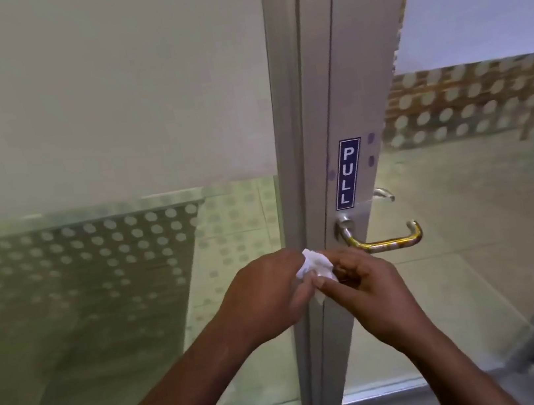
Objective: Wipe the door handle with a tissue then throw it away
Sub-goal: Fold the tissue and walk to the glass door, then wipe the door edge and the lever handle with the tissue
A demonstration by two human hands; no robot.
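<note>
Two glass panels filled the view, a frosted, dotted pane [94,262] at left and a glass door [472,241] at right, split by a pale metal frame [311,91] bearing a blue PULL sticker [347,173]. Below the sticker the door handle [382,243] sprang from the frame, its long axis running roughly level and pointing right, ending in an upturned tip. The left hand [266,298] and right hand [373,294] met just below and left of the handle, both pinched on a crumpled white tissue [316,266], which sat near the handle's root without clearly touching it. It looked like the tissue was being bunched into a pad, though whether wiping had happened could not be told. To wipe well, one hand should wrap the pad around the bar and stroke along its length, root to tip.
</note>
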